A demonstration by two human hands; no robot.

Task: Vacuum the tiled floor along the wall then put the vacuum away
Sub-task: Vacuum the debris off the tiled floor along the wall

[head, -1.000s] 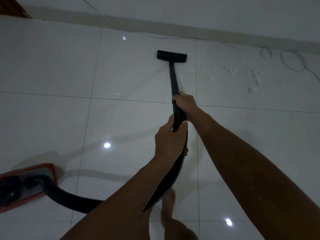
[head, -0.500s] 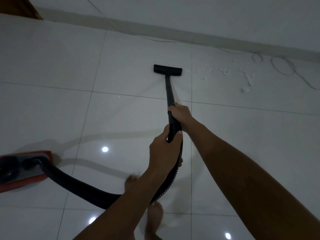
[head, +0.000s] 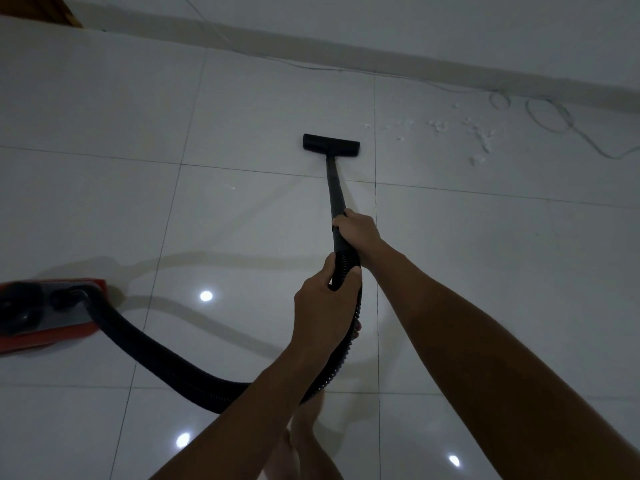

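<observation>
Two hands clench the wand: right hand ahead, left hand behind at the hose, nozzle flat on the floor.

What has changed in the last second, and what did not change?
The floor nozzle was drawn back from the wall toward the person, away from the white crumbs. Unchanged: the right hand grips the wand, the left hand grips the hose, and the crumbs are not yet vacuumed.
</observation>
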